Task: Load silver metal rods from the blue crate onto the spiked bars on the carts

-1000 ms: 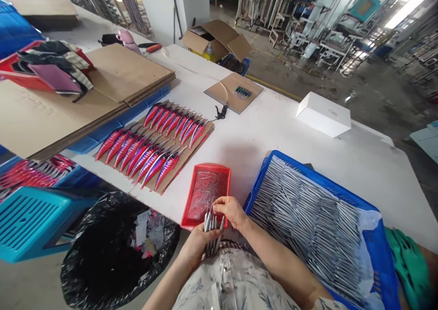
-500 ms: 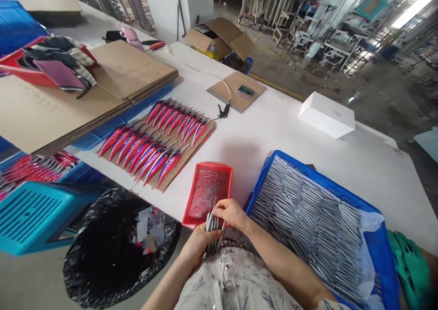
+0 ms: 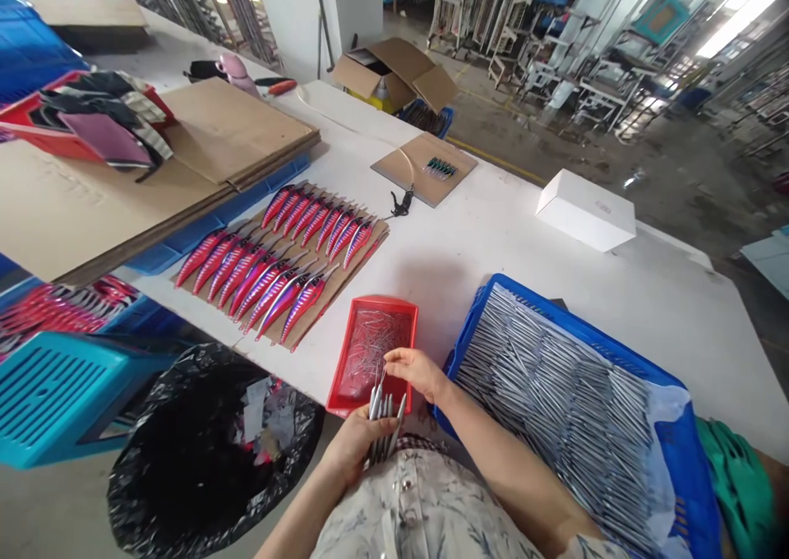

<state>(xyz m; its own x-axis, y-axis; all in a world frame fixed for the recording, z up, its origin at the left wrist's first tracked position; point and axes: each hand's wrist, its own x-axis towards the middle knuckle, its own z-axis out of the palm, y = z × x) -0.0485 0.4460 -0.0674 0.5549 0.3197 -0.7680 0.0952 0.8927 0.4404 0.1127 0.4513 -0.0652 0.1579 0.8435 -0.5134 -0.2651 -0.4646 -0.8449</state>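
My left hand (image 3: 354, 440) grips a bundle of several silver lure bodies (image 3: 380, 415) upright at the table's near edge. Just above the bundle, my right hand (image 3: 417, 371) pinches a thin metal wire at the near end of a red tray (image 3: 345, 394) filled with loose wire pins (image 3: 370, 345). To the right stands a blue crate (image 3: 684, 444) packed with rows of silver lure bodies (image 3: 555, 394).
Red and purple painted lures (image 3: 277, 255) lie in rows on cardboard at the left. A white box (image 3: 585, 210) sits at the far right, a small cardboard sheet (image 3: 425, 164) behind. A black bin bag (image 3: 209, 444) and a turquoise crate (image 3: 55, 394) stand below the table edge.
My right hand has lifted slightly off the bundle toward the red tray, its fingers pinching a wire. The left hand keeps the bundle in place.
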